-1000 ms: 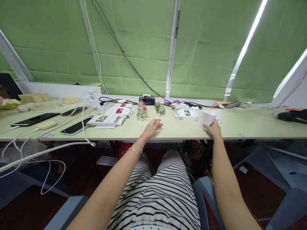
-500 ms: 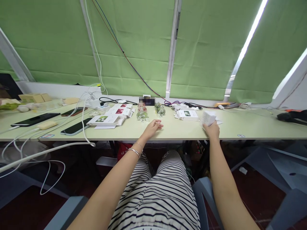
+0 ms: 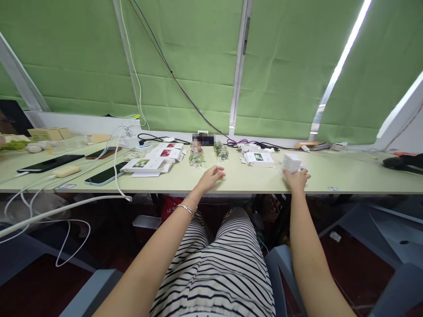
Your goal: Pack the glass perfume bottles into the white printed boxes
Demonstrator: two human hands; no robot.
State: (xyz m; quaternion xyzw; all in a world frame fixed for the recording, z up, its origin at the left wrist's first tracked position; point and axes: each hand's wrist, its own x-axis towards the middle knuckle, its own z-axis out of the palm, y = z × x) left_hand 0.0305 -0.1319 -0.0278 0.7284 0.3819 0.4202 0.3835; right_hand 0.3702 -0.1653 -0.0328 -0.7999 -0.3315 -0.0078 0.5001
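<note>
My left hand (image 3: 212,177) rests just over the front part of the table, palm turned sideways, fingers loosely bent and apart with nothing in them. Behind it stand small clear glass bottles, one with a green tint (image 3: 196,158) and another with dark green in it (image 3: 222,152). Over on the right, a small white box (image 3: 291,163) stands upright on the table. My right hand (image 3: 297,179) is at its near side, the thumb by the box's lower left and the other fingers spread to the right. Whether the thumb touches the box cannot be told.
Flat white cartons with green pictures (image 3: 259,159) and red pictures (image 3: 165,152) lie on the table (image 3: 241,182). Phones (image 3: 105,174) and white cables (image 3: 115,176) are at left. A black item (image 3: 403,162) lies far right. Grey-blue chairs (image 3: 393,229) stand below.
My right hand has loosened from the white box and its fingers have spread to the right. The box now stands upright. My left hand has hardly moved.
</note>
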